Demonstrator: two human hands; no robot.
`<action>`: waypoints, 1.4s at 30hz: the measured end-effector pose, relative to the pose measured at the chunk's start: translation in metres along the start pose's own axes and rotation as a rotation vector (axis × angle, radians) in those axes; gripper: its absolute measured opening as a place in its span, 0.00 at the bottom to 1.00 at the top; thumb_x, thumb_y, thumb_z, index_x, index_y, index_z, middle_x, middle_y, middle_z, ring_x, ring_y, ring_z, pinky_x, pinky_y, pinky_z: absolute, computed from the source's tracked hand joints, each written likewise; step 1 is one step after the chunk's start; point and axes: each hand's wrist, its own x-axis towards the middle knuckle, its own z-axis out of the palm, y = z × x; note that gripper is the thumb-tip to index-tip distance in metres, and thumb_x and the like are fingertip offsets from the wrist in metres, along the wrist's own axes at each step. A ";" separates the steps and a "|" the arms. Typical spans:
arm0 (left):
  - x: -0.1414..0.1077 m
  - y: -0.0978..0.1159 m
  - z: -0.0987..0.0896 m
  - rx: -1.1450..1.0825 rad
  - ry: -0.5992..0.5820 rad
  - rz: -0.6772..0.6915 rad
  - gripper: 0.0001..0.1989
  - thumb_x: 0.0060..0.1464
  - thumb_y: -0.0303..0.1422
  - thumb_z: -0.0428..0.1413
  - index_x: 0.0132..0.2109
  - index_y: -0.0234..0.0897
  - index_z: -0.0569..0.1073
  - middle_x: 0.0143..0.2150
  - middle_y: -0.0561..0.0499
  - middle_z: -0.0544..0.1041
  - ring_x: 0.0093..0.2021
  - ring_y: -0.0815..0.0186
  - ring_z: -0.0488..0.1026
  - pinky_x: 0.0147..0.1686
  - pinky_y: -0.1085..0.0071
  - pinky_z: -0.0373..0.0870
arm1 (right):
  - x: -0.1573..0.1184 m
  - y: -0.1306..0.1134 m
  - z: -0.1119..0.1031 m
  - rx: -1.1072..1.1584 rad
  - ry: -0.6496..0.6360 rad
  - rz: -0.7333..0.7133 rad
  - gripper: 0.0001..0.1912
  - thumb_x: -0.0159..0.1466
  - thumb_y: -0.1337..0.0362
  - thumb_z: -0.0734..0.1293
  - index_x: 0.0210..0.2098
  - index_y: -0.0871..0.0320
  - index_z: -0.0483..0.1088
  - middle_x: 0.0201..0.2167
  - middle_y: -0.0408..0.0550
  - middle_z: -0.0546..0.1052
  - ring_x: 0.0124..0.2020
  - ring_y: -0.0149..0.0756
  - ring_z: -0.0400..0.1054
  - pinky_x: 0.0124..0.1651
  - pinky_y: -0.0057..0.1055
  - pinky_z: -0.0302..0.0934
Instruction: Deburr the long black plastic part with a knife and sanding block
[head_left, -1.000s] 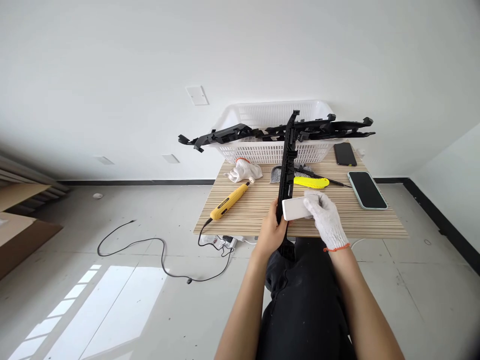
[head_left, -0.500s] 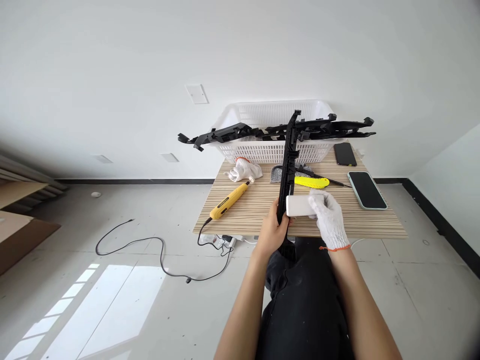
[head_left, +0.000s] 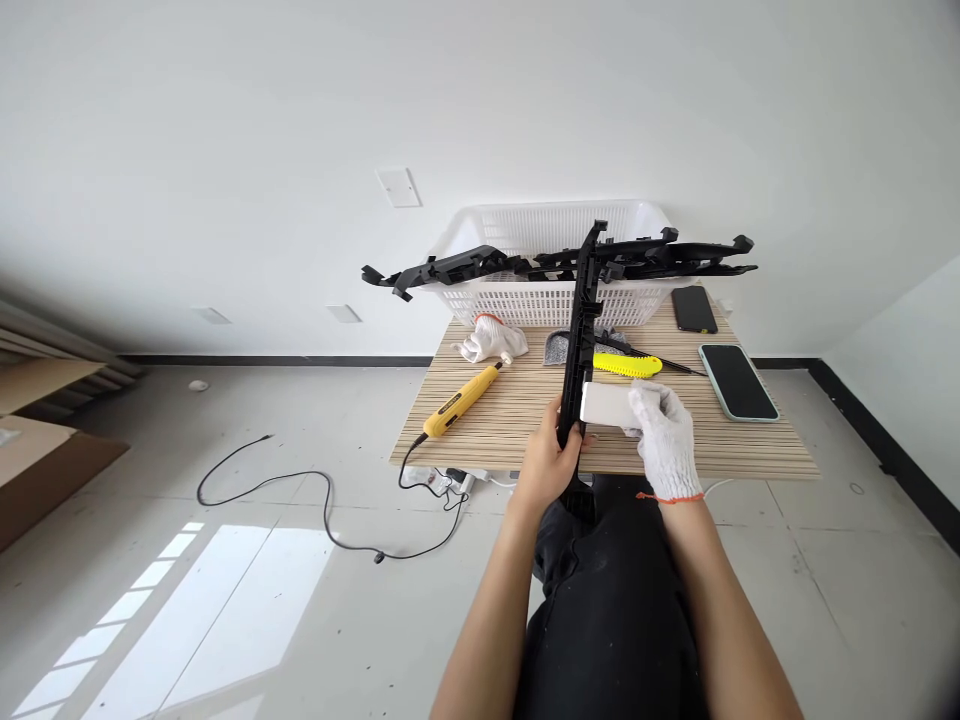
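Black strip (head_left: 583, 335), ridged, plastic-looking, slants over the table (head_left: 487, 445), our left hand's (head_left: 551, 455) fingers wrapped closed around its near part. In a knitted glove (head_left: 671, 465), our right hand's (head_left: 661, 420) fingers pinch a smooth, rectangular white block (head_left: 609, 404). Its end has shifted from overlapping the strip to its right edge; we judge work there unfinished.

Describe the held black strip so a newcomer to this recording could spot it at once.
Find the white basket at the back of the striped table. In front of it, the bare left grip holds the long black strip. Unlike the black parts lying across the basket, it runs nearly vertically in the view.
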 end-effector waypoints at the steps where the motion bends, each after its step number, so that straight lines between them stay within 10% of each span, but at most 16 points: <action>1: 0.000 0.000 0.000 0.009 0.008 0.005 0.22 0.61 0.29 0.50 0.62 0.41 0.59 0.46 0.47 0.80 0.41 0.60 0.80 0.43 0.65 0.73 | 0.000 0.000 0.000 -0.018 -0.033 -0.004 0.17 0.55 0.51 0.71 0.37 0.56 0.74 0.30 0.43 0.75 0.24 0.30 0.66 0.20 0.24 0.62; 4: -0.001 0.001 0.000 0.049 0.026 0.017 0.25 0.57 0.27 0.54 0.61 0.42 0.61 0.50 0.46 0.79 0.47 0.56 0.78 0.46 0.63 0.73 | 0.000 0.001 -0.001 -0.081 -0.180 -0.002 0.18 0.53 0.52 0.72 0.38 0.57 0.75 0.32 0.45 0.76 0.27 0.33 0.69 0.20 0.23 0.62; 17: -0.002 0.003 0.003 -0.128 -0.001 -0.140 0.22 0.65 0.33 0.46 0.63 0.39 0.52 0.28 0.51 0.81 0.30 0.56 0.81 0.36 0.60 0.78 | 0.002 0.002 0.001 -0.006 -0.097 0.049 0.20 0.54 0.49 0.72 0.37 0.57 0.73 0.31 0.46 0.76 0.26 0.34 0.71 0.13 0.19 0.54; 42: -0.003 0.001 0.004 -0.132 0.004 -0.115 0.23 0.63 0.33 0.50 0.62 0.40 0.55 0.31 0.50 0.81 0.30 0.58 0.81 0.33 0.61 0.79 | -0.003 -0.002 0.004 -0.046 -0.173 0.071 0.19 0.52 0.51 0.72 0.39 0.57 0.73 0.32 0.46 0.76 0.22 0.29 0.67 0.11 0.19 0.48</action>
